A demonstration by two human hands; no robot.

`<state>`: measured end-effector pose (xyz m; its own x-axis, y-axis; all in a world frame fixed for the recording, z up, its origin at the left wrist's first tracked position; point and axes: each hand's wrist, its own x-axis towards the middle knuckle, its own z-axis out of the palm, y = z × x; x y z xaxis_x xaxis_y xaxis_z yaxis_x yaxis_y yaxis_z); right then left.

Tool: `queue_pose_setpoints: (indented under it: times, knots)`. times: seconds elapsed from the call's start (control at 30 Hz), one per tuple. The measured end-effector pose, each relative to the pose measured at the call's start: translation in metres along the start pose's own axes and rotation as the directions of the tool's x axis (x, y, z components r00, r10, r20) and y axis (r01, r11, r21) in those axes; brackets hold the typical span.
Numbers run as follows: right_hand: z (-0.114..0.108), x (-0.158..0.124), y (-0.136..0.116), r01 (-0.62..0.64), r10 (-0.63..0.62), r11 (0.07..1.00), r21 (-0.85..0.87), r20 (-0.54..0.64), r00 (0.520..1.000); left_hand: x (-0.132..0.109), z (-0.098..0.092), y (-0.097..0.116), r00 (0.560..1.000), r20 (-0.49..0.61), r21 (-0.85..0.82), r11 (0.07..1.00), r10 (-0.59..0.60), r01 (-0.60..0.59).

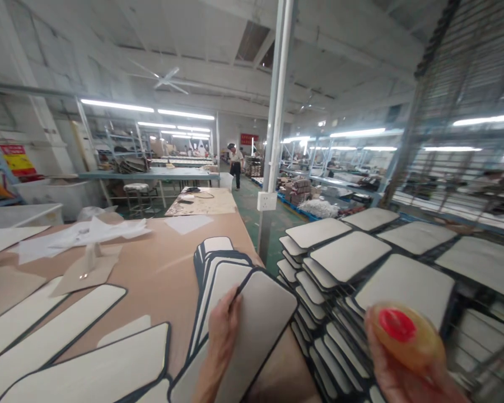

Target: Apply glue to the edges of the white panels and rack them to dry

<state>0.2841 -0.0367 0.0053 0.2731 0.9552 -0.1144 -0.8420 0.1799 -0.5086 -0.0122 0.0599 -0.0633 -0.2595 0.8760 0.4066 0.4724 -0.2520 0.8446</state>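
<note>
My left hand [220, 341] is closed on the edge of a cream panel [265, 313] with a dark border and rounded corners. The panel leans over a fanned stack of similar panels [224, 277] at the table's right edge. In my right hand [386, 380], at the lower right, is a rounded amber object [422, 338] with a red spot; blur hides its exact kind. That hand is in front of layered panels [407, 285] on a wire rack. More dark-edged panels [96, 364] lie on the table to the left of my left hand.
White sheets [96, 230] and a beige piece [90, 271] lie on the brown tabletop [163, 252]. A metal post with a socket box [266, 201] rises beyond the table's right edge. A person [235, 165] stands in the aisle farther back.
</note>
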Motion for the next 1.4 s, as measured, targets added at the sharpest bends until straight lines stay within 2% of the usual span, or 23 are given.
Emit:
queue_pose_setpoints:
  times: [0.07, 0.1, 0.13, 0.2, 0.27, 0.33, 0.4, 0.47, 0.57, 0.63, 0.83, 1.03, 1.4]
  knots:
    - [0.019, -0.003, -0.011, 0.065, -0.066, 0.997, -0.031, -0.05, 0.997, -0.003, -0.008, 0.031, 0.984, 0.164, -0.047, 0.997, 0.069, -0.062]
    - [0.028, -0.004, -0.017, 0.104, -0.106, 0.993, -0.057, -0.039, 0.994, -0.004, -0.013, 0.048, 0.96, 0.26, -0.045, 0.994, 0.108, -0.1]
    - [0.036, -0.004, -0.023, 0.166, -0.168, 0.983, -0.081, -0.02, 0.986, -0.004, -0.018, 0.065, 0.915, 0.373, -0.034, 0.988, 0.152, -0.15]
    - [0.049, -0.004, -0.038, 0.277, -0.272, 0.948, -0.154, 0.056, 0.961, -0.003, -0.029, 0.099, 0.764, 0.597, -0.027, 0.958, 0.244, -0.285]
    - [0.058, -0.006, -0.054, 0.35, -0.319, 0.905, -0.241, 0.159, 0.934, -0.001, -0.038, 0.129, 0.604, 0.735, -0.056, 0.915, 0.309, -0.4]
    - [0.064, -0.01, -0.07, 0.381, -0.31, 0.867, -0.32, 0.253, 0.917, 0.002, -0.043, 0.154, 0.463, 0.816, -0.093, 0.87, 0.345, -0.484]
    - [0.069, -0.016, -0.083, 0.397, -0.282, 0.838, -0.375, 0.326, 0.903, 0.003, -0.046, 0.174, 0.342, 0.869, -0.143, 0.843, 0.358, -0.519]
    - [0.072, -0.022, -0.092, 0.396, -0.23, 0.812, -0.428, 0.388, 0.892, 0.003, -0.047, 0.19, 0.25, 0.901, -0.186, 0.837, 0.353, -0.514]
    - [0.072, -0.028, -0.1, 0.381, -0.141, 0.789, -0.482, 0.462, 0.876, -0.002, -0.048, 0.21, 0.15, 0.931, -0.215, 0.831, 0.334, -0.512]
    - [0.072, -0.032, -0.102, 0.37, -0.097, 0.786, -0.495, 0.492, 0.865, -0.006, -0.049, 0.221, 0.108, 0.938, -0.234, 0.829, 0.331, -0.507]
    - [0.076, -0.042, -0.105, 0.325, -0.048, 0.798, -0.507, 0.485, 0.873, -0.016, -0.053, 0.238, 0.063, 0.951, -0.259, 0.888, 0.304, -0.38]
    - [0.074, -0.042, -0.105, 0.274, -0.017, 0.827, -0.491, 0.465, 0.885, -0.021, -0.057, 0.246, 0.006, 0.953, -0.278, 0.887, 0.301, -0.367]
    - [0.071, -0.047, -0.106, 0.303, -0.037, 0.815, -0.494, 0.477, 0.878, -0.022, -0.065, 0.245, 0.017, 0.959, -0.254, 0.884, 0.283, -0.392]
